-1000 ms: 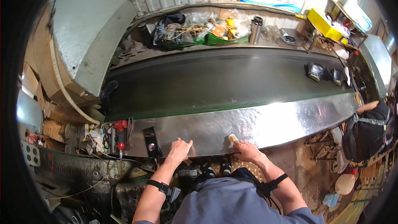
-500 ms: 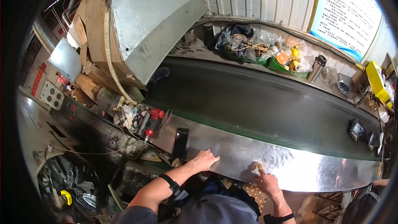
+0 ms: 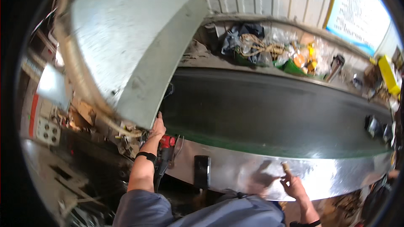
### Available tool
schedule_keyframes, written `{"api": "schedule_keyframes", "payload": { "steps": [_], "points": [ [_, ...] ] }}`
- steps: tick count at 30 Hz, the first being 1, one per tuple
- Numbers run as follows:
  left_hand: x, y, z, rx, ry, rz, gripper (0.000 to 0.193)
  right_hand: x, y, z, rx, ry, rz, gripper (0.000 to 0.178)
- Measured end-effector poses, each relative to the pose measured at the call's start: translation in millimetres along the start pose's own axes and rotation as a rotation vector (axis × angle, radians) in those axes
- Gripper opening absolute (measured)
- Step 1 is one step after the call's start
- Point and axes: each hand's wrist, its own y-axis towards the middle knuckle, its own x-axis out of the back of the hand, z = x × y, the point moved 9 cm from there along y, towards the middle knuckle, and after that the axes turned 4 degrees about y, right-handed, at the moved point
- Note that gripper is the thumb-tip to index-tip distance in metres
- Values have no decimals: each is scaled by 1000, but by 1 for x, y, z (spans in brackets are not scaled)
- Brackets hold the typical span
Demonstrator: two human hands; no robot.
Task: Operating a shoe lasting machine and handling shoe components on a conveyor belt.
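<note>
Grey sleeves at lower edge, torso cut off by frame. Right hand (image 3: pixel 294 185) low right, resting against shiny curved sheet-metal skirt (image 3: pixel 336 176) of a conveyor; fingers closed round a small tan stub (image 3: pixel 285 167), cork-like, kind hard to make out. Wrist band partly cut off at bottom edge.

Left hand (image 3: pixel 158 127) reaching up and left, black wristwatch (image 3: pixel 146 156) on wrist, fingers laid on lower corner of a big grey metal hood (image 3: pixel 139 50); fingertips hidden behind the hood edge, so cannot tell whether closed on it or only touching. Just beside that wrist, a red-capped fitting (image 3: pixel 167 141) with thin wires; a flat black rectangular box (image 3: pixel 202 171) fixed to the skirt.

Left of hood: tangled scrap, cardboard, a pale switch panel (image 3: pixel 47 131), all blurred.

Beyond: dark matte rubber belt (image 3: pixel 269 109), wide, curving with lens; two small dark objects (image 3: pixel 374 127) at its far right, unclear.

Far side: ledge heaped with rope, bags, green tub (image 3: pixel 269 52); metal flask (image 3: pixel 335 65); yellow box (image 3: pixel 389 75); corrugated wall, poster.
</note>
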Motion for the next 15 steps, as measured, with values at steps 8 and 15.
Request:
{"api": "schedule_keyframes", "payload": {
  "steps": [8, 15],
  "points": [
    [0, 106, -5, -65, 43, 56, 74, -45, 87, 79, -87, 366, 87, 72],
    [0, 163, -93, -99, -1086, 172, 49, -81, 177, 89, -254, 826, -111, 105]
  ]
}}
